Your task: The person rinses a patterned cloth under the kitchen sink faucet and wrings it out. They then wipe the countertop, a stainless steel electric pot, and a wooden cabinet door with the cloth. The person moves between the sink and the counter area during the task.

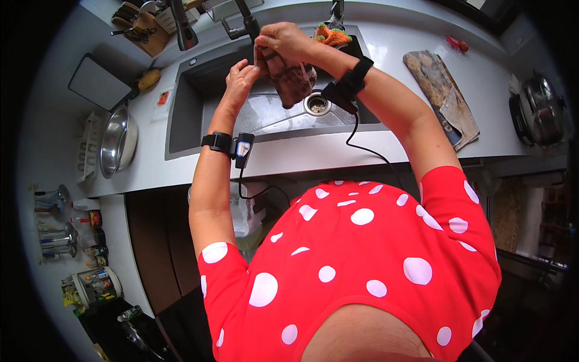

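Note:
Over the grey sink (185,106), my right hand (285,40) grips the top of a dark, patterned cloth (289,81). The cloth hangs down in folds above the basin, left of the drain strainer (318,104). My left hand (242,80) is at the cloth's left edge, its thumb side against it; whether it pinches the fabric is hidden. Behind the hands stands a dark faucet (246,25). An orange and green knitted scrubber (333,35) lies by the sink's back right corner.
A folded cloth (441,97) lies right of the sink, with a lidded pot (540,111) farther right. On the left are a steel basin (118,142), a cutting board (100,81) and a knife block (151,34). Cables run from both wrist straps.

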Available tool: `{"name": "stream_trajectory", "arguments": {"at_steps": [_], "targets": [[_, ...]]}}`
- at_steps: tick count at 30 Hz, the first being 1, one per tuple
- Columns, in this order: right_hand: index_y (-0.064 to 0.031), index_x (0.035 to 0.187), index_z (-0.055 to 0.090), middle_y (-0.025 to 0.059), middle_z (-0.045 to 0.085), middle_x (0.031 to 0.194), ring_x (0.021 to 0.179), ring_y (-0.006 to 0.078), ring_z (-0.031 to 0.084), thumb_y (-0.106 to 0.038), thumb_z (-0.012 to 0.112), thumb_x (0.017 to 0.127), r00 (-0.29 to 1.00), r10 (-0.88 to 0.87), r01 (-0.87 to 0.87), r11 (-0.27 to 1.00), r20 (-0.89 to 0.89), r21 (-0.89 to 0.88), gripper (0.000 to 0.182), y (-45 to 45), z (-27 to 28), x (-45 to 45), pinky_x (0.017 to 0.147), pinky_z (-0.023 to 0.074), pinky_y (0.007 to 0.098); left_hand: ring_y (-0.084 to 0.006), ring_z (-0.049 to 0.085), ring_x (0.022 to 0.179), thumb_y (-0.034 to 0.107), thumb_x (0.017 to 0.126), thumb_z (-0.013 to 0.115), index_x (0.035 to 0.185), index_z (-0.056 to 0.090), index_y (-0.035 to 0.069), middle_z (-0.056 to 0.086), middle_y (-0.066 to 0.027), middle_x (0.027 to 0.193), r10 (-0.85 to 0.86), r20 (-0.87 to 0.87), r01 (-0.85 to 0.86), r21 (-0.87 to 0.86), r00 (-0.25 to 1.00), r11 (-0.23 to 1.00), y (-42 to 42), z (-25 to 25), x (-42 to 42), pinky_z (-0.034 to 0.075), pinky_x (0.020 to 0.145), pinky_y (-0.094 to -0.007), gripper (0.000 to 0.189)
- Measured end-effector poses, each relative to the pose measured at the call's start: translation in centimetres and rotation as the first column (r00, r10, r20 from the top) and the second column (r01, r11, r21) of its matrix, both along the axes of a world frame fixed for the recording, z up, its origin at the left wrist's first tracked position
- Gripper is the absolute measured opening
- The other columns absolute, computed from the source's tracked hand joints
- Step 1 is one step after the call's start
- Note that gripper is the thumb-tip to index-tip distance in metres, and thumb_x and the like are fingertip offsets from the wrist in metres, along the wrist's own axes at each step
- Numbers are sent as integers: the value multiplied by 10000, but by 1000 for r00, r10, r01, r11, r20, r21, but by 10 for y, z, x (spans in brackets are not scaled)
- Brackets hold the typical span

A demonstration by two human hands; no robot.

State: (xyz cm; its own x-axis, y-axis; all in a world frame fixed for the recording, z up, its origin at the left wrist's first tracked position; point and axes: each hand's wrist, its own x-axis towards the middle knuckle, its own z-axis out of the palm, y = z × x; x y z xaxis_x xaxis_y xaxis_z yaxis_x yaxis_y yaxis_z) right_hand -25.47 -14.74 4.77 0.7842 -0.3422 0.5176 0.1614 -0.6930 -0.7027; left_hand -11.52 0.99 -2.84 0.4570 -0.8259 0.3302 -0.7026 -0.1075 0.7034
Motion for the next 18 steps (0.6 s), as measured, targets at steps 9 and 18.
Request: {"name": "stream_trajectory", "arguments": {"at_steps": [9,18], "targets": [[-49,910,677,172,665,815,811,322,661,-270,707,726,910,11,-179,913,-415,-368,289,-26,1,-32,712,515,406,-134,563,662,225,911,605,897,605,42,636,-68,775,237,-178,-264,-146,955,953,6,19,-5,474,605,-303,184],[-46,932,660,139,652,781,753,262,638,-272,665,806,893,-107,118,993,-437,-1,258,-34,-37,-29,671,500,391,-155,614,612,86,884,595,1014,558,5,620,-86,810,20,-733,-299,-252,680,920,-8,44,-27,492,494,-293,158]]}}
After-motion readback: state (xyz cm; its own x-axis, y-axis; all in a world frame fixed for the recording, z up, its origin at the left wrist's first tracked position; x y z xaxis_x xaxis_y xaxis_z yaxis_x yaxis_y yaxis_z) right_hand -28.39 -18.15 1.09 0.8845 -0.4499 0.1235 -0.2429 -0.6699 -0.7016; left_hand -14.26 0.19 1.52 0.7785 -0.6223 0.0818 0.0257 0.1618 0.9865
